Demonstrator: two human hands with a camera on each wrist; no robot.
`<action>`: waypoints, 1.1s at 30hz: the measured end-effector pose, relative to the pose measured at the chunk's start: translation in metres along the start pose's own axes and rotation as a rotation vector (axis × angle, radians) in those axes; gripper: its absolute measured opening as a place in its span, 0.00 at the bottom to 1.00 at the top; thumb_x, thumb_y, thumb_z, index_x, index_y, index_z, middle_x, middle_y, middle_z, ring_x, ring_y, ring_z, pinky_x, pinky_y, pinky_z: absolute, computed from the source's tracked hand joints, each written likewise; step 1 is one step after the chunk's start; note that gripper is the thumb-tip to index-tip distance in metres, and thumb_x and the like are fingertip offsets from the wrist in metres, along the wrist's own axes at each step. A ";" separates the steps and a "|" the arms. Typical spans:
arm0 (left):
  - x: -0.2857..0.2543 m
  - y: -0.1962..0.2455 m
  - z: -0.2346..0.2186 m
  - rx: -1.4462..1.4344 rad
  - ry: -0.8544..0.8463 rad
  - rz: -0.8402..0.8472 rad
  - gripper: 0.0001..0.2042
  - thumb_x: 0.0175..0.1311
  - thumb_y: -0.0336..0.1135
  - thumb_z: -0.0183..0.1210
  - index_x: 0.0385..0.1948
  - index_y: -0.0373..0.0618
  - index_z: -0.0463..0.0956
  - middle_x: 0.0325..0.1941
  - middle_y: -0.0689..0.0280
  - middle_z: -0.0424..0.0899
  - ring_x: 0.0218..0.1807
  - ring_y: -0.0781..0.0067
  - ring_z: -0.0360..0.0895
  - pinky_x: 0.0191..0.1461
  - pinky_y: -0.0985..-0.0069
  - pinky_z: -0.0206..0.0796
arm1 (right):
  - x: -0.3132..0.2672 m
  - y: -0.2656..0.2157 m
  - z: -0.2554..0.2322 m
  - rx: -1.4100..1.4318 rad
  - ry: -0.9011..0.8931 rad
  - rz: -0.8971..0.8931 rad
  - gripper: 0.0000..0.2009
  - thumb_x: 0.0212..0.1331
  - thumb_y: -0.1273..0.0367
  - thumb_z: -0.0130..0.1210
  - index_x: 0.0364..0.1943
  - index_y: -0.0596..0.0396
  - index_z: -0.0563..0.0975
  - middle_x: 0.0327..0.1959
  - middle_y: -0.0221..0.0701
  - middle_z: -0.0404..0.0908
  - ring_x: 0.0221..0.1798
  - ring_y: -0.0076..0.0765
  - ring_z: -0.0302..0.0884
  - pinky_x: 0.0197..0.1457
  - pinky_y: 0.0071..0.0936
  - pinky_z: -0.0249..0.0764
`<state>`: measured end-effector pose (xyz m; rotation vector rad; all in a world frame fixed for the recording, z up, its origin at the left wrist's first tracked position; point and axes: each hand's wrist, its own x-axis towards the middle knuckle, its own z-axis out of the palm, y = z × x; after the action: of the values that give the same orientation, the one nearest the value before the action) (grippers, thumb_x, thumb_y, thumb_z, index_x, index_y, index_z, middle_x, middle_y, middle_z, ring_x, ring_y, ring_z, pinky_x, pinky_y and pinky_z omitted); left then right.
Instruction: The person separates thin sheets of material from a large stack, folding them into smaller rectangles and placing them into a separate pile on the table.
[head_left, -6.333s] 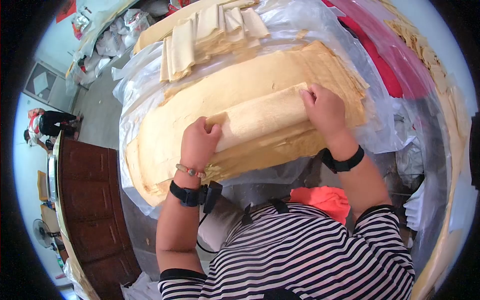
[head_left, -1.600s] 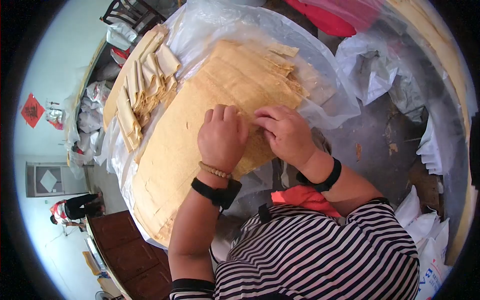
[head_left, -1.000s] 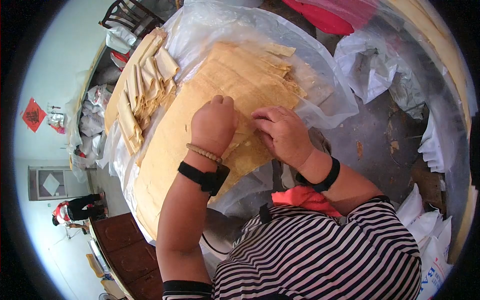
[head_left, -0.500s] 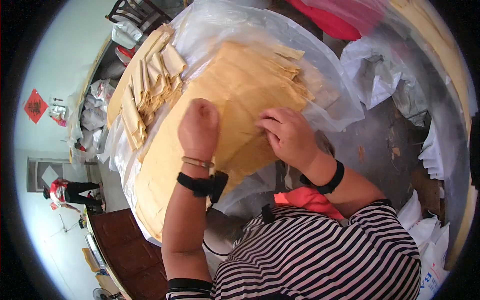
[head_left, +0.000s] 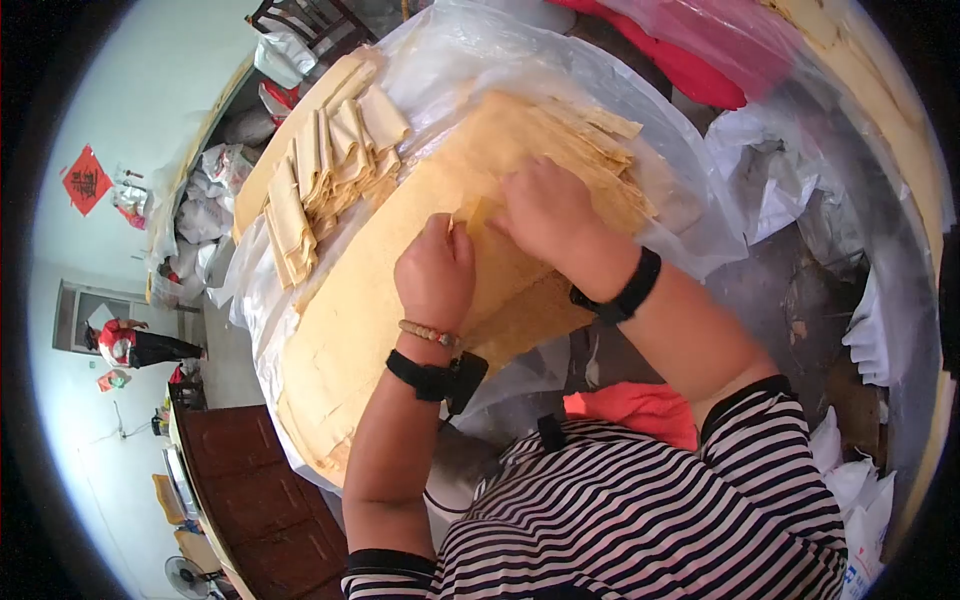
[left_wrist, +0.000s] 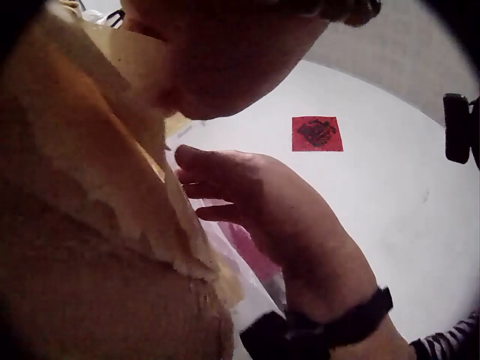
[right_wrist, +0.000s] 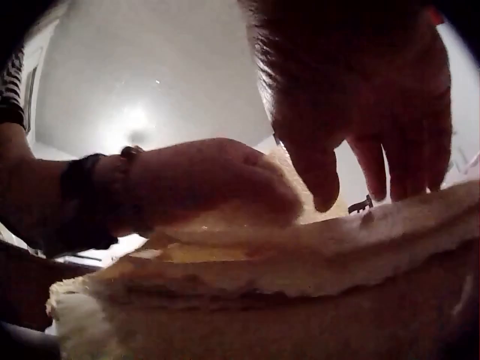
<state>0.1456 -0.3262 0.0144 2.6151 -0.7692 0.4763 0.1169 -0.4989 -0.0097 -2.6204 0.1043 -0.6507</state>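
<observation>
A broad stack of thin yellow sheets (head_left: 380,330), which look like tofu skin, lies before me on clear plastic. In the head view my left hand (head_left: 437,275), with a beaded bracelet, pinches a small raised bit of sheet (head_left: 478,214) between thumb and fingers. My right hand (head_left: 545,212) is just beyond it, over the stack. The right wrist view shows that hand's fingers (right_wrist: 369,169) pointing down, fairly straight, at the top of the stack. From the left wrist camera the right hand (left_wrist: 259,191) appears with its fingers loosely extended beside the sheets.
Folded sheets (head_left: 325,165) lie in a pile at the back left. Plastic film (head_left: 520,45) spreads under the stack. A brown wooden cabinet (head_left: 255,480) stands at left, white sacks (head_left: 765,180) at right. Farther off, a person in red (head_left: 125,340) stands near a door.
The folded sheet both hands gripped 6.3 s ago is out of them. In the last half second my right hand has moved forward across the stack, closer to the left; the head view has shifted slightly.
</observation>
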 end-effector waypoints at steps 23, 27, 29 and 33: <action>-0.015 -0.008 0.020 -0.005 0.113 0.102 0.06 0.61 0.35 0.63 0.37 0.48 0.80 0.35 0.61 0.85 0.40 0.55 0.82 0.41 0.61 0.75 | 0.034 0.035 -0.004 0.555 -0.346 0.161 0.13 0.58 0.73 0.50 0.39 0.51 0.87 0.38 0.36 0.87 0.41 0.40 0.84 0.47 0.37 0.79; -0.017 -0.006 0.021 -0.027 0.116 0.094 0.07 0.59 0.35 0.64 0.37 0.48 0.80 0.36 0.61 0.85 0.41 0.55 0.82 0.43 0.61 0.75 | 0.034 0.056 -0.011 1.099 -0.417 0.488 0.13 0.61 0.73 0.49 0.42 0.54 0.86 0.35 0.28 0.86 0.39 0.26 0.82 0.46 0.28 0.78; -0.015 -0.006 0.022 -0.037 0.125 0.099 0.06 0.60 0.35 0.64 0.36 0.48 0.80 0.36 0.61 0.85 0.41 0.55 0.82 0.43 0.61 0.75 | 0.033 0.055 -0.016 0.972 -0.350 0.335 0.13 0.62 0.72 0.50 0.43 0.54 0.85 0.35 0.27 0.86 0.39 0.26 0.82 0.45 0.28 0.78; -0.017 -0.017 0.027 -0.237 0.085 -0.131 0.07 0.64 0.36 0.64 0.36 0.44 0.81 0.37 0.61 0.86 0.39 0.57 0.83 0.43 0.67 0.75 | 0.007 0.031 -0.012 0.365 -0.205 -0.073 0.11 0.60 0.69 0.55 0.44 0.50 0.85 0.35 0.33 0.85 0.41 0.38 0.84 0.46 0.34 0.79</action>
<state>0.1475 -0.3166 -0.0207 2.3905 -0.5841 0.4281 0.1182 -0.5333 -0.0106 -2.3268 -0.1592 -0.3784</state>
